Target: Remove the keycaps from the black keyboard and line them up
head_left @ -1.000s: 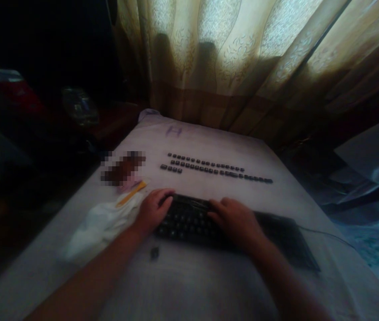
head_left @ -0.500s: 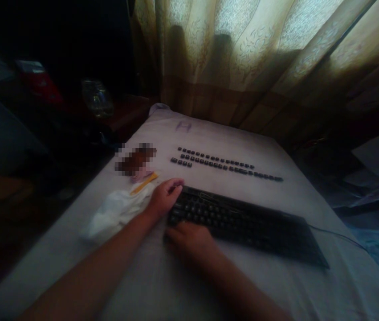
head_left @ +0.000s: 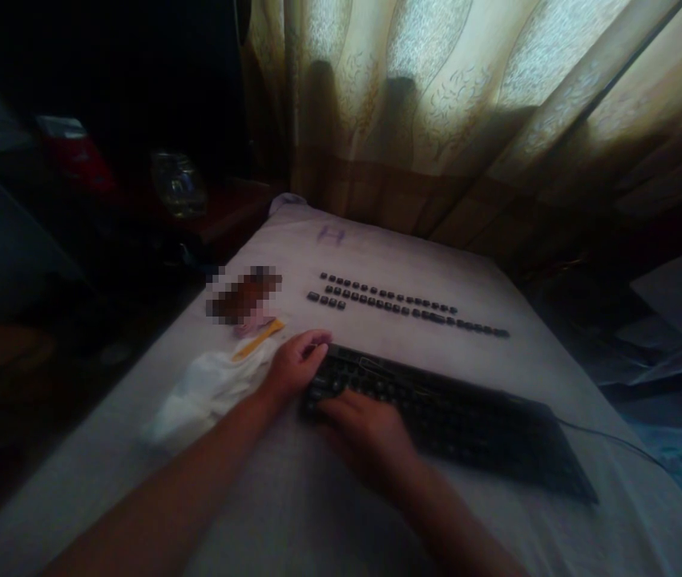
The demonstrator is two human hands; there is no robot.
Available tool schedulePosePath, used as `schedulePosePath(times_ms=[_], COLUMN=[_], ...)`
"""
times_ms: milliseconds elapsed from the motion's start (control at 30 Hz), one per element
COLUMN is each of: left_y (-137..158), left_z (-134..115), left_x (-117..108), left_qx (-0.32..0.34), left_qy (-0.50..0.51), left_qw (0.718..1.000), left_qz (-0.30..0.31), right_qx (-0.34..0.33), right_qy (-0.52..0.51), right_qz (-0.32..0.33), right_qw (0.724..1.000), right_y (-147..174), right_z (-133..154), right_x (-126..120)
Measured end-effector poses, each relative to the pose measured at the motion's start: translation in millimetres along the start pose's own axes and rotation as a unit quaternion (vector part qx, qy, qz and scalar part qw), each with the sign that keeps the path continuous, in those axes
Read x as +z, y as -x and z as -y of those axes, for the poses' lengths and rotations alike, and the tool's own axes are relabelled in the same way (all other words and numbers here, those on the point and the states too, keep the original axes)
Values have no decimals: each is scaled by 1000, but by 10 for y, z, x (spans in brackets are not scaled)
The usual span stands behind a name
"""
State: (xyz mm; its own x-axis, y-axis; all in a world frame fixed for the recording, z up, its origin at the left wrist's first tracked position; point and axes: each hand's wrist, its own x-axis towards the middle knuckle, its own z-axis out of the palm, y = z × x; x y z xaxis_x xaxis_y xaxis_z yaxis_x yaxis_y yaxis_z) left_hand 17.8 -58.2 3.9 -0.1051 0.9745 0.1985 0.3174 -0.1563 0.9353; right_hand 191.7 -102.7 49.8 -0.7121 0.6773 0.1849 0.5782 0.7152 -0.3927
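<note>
A black computer keyboard (head_left: 473, 417) lies slantwise on the pale sheet, its cable leaving the far right. My left hand (head_left: 297, 365) grips the keyboard's far left corner, with thumb and fingers closed around the edge. Over the left-end keys is my right hand (head_left: 370, 425), its fingers bent down and drawn together. Blur and shadow hide its fingertips, so anything between them cannot be made out. Beyond the keyboard, loose black keycaps (head_left: 380, 304) are laid out in long rows, with a short row of several at the left.
Left of my left hand lie a crumpled white cloth or bag (head_left: 208, 385) and a yellow strip (head_left: 258, 340). A pixelated brown patch sits behind them. A glass jar (head_left: 178, 184) stands on a dark red surface at the back left. Curtains (head_left: 365, 120) hang behind the bed.
My right hand has moved right and slightly up, from the keyboard's near left corner onto its left-end keys. My left hand keeps its grip. The view has tilted slightly.
</note>
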Motion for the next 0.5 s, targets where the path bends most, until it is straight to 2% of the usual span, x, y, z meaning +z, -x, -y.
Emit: schedulePosePath(times_ms=[100,200,233,267,367,500], left_y=[-3,-9,-10,-11,-13,-18], left_z=[8,7,5,2,-1,25], left_x=[-6,-14,-16,-19,-24,-23], left_qx=[6,14,16,17,15,7], left_qy=[-1,-5,-6,-8,-17,-26], left_qw=[1000,1000,1000,1000,999,999], left_qz=[-4,-14,-16,-17,-24,-25], right_qx=[58,138,141,135,116,114], right_qy=[52,156,184,204,206,189], right_qz=[-21,9,43,80,132,147], right_qw=[997,978,972,966,963,964], right_y=[-183,-477,-581,-678,-896,-973], right_z=[-327,-736,-864,-978,-1215,-1324], right_x=[-320,-556,-593,-608,-564,-494])
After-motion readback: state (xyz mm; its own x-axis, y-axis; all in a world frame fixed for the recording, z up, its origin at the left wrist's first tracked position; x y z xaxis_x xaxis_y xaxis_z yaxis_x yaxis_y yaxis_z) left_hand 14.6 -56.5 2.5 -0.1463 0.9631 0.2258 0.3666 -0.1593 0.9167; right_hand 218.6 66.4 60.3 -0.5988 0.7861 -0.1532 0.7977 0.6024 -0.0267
